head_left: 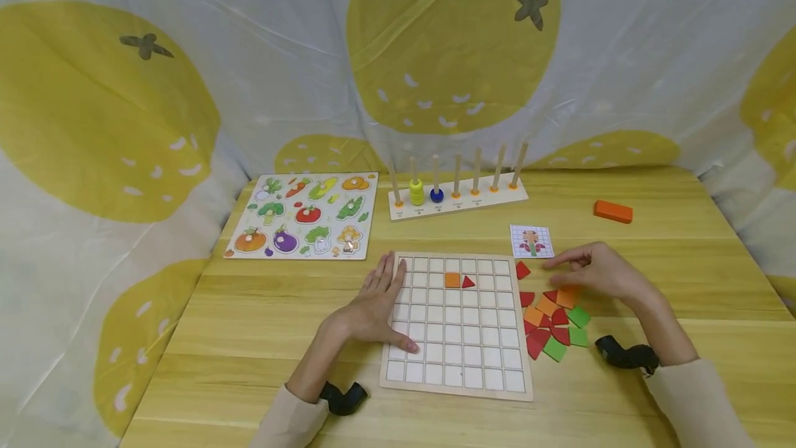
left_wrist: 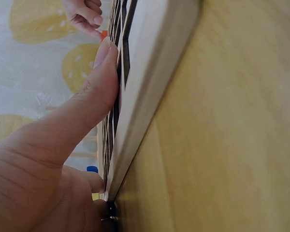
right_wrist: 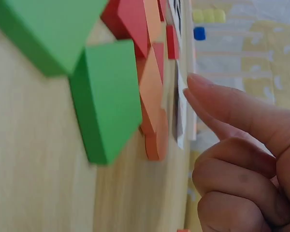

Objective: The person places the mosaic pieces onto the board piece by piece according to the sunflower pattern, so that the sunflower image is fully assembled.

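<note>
Bracing L hand (head_left: pixel 367 313): fingers spread, on grid board (head_left: pixel 461 355) L edge; a shove might jog orange square (head_left: pixel 452 280) + red triangle (head_left: pixel 468 283).
R hand (head_left: pixel 600 272): index out, others curled, nothing seen held.
Loose pcs (head_left: pixel 560 316): R of board, overlapping; grabbing 1 may drag nbrs.
Pattern card (head_left: pixel 531 242): nr R fingertip, easily nudged.

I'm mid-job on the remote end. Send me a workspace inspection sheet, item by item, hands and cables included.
Surface: yellowish wood-grain table.
Job's things: grid board bearing an orange square and a red triangle; loose pieces in red, orange and green at its right; pattern card beyond them.
Clutter: vegetable puzzle, peg stand, orange block, all toward the far side.
Hands: left hand rests on the board's left edge; right hand beside the card, index finger extended, no piece seen held.
Cables: nothing seen.
Surroundings: pale fabric with yellow fruit print behind the table.
</note>
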Motion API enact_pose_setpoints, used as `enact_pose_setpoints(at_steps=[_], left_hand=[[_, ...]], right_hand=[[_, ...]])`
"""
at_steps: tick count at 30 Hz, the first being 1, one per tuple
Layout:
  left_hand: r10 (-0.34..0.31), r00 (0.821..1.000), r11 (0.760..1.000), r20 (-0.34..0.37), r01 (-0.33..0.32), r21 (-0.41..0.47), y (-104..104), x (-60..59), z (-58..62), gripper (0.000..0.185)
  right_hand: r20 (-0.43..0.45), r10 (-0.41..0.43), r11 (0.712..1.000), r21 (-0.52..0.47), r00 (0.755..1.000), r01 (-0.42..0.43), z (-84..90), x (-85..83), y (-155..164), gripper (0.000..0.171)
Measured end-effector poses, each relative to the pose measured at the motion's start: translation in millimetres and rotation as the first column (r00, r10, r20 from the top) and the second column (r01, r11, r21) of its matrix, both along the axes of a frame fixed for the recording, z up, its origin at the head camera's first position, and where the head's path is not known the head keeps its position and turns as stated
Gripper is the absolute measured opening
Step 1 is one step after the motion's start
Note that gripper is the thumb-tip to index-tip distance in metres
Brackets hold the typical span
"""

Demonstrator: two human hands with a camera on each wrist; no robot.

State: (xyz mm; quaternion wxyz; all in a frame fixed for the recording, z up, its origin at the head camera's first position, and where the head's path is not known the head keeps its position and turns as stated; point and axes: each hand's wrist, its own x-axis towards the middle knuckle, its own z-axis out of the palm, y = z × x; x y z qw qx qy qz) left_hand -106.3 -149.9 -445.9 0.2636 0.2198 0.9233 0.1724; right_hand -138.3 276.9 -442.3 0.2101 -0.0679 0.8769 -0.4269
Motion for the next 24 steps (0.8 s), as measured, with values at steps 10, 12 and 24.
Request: enact_pose_setpoints(at_steps=[10,12,24], left_hand=[[0.001,1.000,1.000,0.006,-0.001,0.001,-1.1,-0.6,0.7,0.147],[0.004,1.000,1.000,0.007,-0.004,0.002,-1.1,-0.7,0.6,0.147],[-0.001,1.000,1.000,0.003,0.001,-0.007,-1.3,-0.8,0.4,0.147]], right_hand=[[0.036,0.017,0.999,-0.029,0.999,-0.016,-1.5,-2.2,23.0,0.037],[0.047,0.033,0.999,-0.036,0.998,-0.031,-2.6,-3.0,22.1,0.038],[0.093,0.103,0.991,-0.091,0.990,-0.095,-12.1,-4.0,1.9,0.026]])
